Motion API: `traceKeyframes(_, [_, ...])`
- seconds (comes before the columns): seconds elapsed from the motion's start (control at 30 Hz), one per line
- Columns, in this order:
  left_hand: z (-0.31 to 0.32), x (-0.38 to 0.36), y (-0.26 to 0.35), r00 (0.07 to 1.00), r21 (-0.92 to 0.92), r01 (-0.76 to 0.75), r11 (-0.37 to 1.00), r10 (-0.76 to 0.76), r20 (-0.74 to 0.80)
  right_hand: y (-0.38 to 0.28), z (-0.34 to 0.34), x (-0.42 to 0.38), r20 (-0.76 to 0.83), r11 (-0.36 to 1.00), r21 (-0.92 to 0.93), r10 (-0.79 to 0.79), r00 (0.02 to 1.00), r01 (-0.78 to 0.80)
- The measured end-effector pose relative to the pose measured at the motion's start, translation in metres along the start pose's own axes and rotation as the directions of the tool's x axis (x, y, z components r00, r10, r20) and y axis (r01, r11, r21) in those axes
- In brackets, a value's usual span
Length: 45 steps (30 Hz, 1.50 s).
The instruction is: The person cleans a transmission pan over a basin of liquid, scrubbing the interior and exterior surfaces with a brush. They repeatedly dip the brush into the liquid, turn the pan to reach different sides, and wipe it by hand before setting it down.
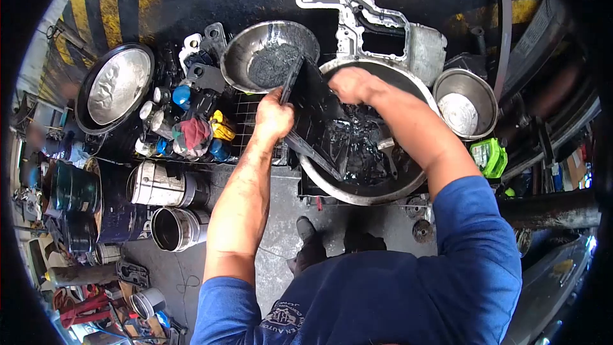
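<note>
Over the left side of a wide basin [313, 176] of dark liquid, a black pan-shaped part with a flanged rim [309, 147] is held tilted. My left hand [274, 115] is closed around the edge of this pan-shaped part. My right hand [351, 84] is curled into a fist at the part's right side, above the basin; what its fingers hold, if anything, is hidden. Below the right forearm, a paintbrush [386, 145] with a pale ferrule lies in the basin. Close behind my left hand stands a metal bowl [236, 57] holding dark grey, grainy stuff.
A bare metal casting [377, 16] lies behind the basin. To the right are a steel pot [466, 99] and a green jug [488, 156]. Spray cans, a red rag [193, 133] and a round pan [118, 86] crowd the left. Buckets [172, 229] stand on the floor.
</note>
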<state>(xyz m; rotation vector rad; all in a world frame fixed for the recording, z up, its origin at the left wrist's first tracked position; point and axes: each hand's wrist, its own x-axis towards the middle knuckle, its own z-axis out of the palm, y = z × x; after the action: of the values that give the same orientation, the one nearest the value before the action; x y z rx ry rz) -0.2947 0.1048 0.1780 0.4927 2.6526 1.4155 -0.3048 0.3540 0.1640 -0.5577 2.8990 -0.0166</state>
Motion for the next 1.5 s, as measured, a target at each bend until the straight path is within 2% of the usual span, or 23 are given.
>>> traceKeyframes(0.07, [-0.003,0.002,-0.002,0.998,-0.027,0.05,0.998,-0.049,0.025,-0.019,-0.039,0.025,-0.062,0.996,-0.072,-0.054,0.997,0.05])
traceKeyframes(0.3, [-0.006,0.004,-0.021,0.998,-0.094,0.059,0.994,-0.057,0.022,-0.073,-0.074,0.053,0.089,0.949,-0.293,-0.092,0.992,0.115])
traceKeyframes(0.43, [-0.001,0.009,-0.032,0.995,-0.078,0.099,0.992,-0.097,0.026,-0.064,-0.044,0.049,0.189,0.951,-0.307,0.022,0.982,0.038])
traceKeyframes(0.47, [-0.005,0.008,-0.027,0.995,-0.066,0.093,0.994,-0.089,0.052,-0.038,-0.008,0.057,0.192,0.926,-0.353,-0.072,0.979,0.137])
traceKeyframes(0.53, [0.001,0.013,-0.041,0.998,-0.093,0.057,0.994,-0.056,0.021,-0.025,0.005,0.029,0.287,0.998,0.0,0.056,0.956,-0.059])
traceKeyframes(0.57, [0.004,0.016,-0.048,0.999,-0.125,0.048,0.991,-0.044,0.031,-0.014,0.024,0.014,0.307,0.97,0.145,0.141,0.941,-0.193])
traceKeyframes(0.6, [0.004,0.013,-0.041,0.999,-0.106,0.042,0.993,-0.041,0.013,0.008,0.064,0.009,0.276,0.98,0.129,0.109,0.955,-0.149])
traceKeyframes(0.63, [-0.001,0.006,-0.027,0.999,-0.137,0.046,0.989,-0.042,0.034,0.012,0.082,-0.013,0.307,0.969,0.151,0.14,0.941,-0.193])
traceKeyframes(0.67, [-0.003,0.002,-0.017,0.998,-0.168,0.046,0.985,-0.038,0.05,0.031,0.128,-0.03,0.194,0.943,0.297,0.096,0.976,-0.152])
traceKeyframes(0.7, [0.001,0.002,-0.022,1.0,-0.238,0.03,0.971,-0.026,0.017,0.016,0.131,-0.057,0.498,0.509,0.607,0.356,0.791,-0.611])
traceKeyframes(0.73, [0.005,0.003,-0.026,1.0,-0.264,0.025,0.964,-0.024,0.006,-0.001,0.139,-0.083,0.553,0.132,0.73,0.461,0.694,-0.67])
traceKeyframes(0.77, [0.008,0.004,-0.03,1.0,-0.288,0.022,0.957,-0.025,-0.006,0.005,0.186,-0.096,0.586,0.06,0.76,0.37,0.721,-0.648])
traceKeyframes(0.87, [0.013,0.002,-0.026,1.0,-0.386,0.02,0.922,-0.022,0.0,-0.019,0.27,-0.116,0.746,-0.252,0.661,0.325,0.582,-0.707])
traceKeyframes(0.93, [0.016,-0.005,-0.016,1.0,-0.384,0.016,0.923,-0.017,0.001,-0.039,0.288,-0.127,0.71,-0.479,0.695,0.344,0.615,-0.535])
traceKeyframes(1.0, [0.015,-0.017,-0.001,0.992,-0.252,-0.122,0.96,0.109,-0.065,-0.015,0.379,-0.125,0.434,0.08,0.86,0.404,0.805,-0.503])
traceKeyframes(1.07, [0.016,-0.027,0.003,0.968,-0.159,-0.24,0.958,0.224,-0.112,-0.007,0.395,-0.125,0.274,0.352,0.814,0.468,0.84,-0.462])
traceKeyframes(1.13, [0.018,-0.036,-0.002,0.936,-0.107,-0.335,0.936,0.317,-0.154,-0.009,0.348,-0.124,0.237,0.32,0.774,0.654,0.719,-0.546])
traceKeyframes(1.2, [0.018,-0.043,-0.007,0.933,-0.182,-0.347,0.92,0.319,-0.165,0.003,0.346,-0.124,-0.069,0.7,0.591,0.54,0.839,-0.401])
traceKeyframes(1.27, [0.018,-0.046,-0.021,0.93,-0.21,-0.356,0.911,0.322,-0.178,0.004,0.284,-0.121,0.082,0.638,0.556,0.596,0.799,-0.533])
traceKeyframes(1.3, [0.017,-0.047,-0.025,0.94,-0.217,-0.326,0.92,0.291,-0.18,0.006,0.264,-0.122,0.016,0.749,0.497,0.497,0.867,-0.439])
traceKeyframes(1.4, [0.013,-0.05,-0.039,0.938,-0.222,-0.328,0.918,0.289,-0.193,-0.009,0.159,-0.116,0.214,0.868,0.316,0.327,0.92,-0.382])
traceKeyframes(1.43, [0.013,-0.053,-0.043,0.944,-0.207,-0.304,0.93,0.265,-0.194,-0.011,0.144,-0.108,0.179,0.94,0.222,0.221,0.959,-0.258])
traceKeyframes(1.5, [0.013,-0.056,-0.056,0.952,-0.182,-0.279,0.943,0.246,-0.183,-0.029,0.096,-0.093,0.156,0.973,0.169,0.131,0.979,-0.157])
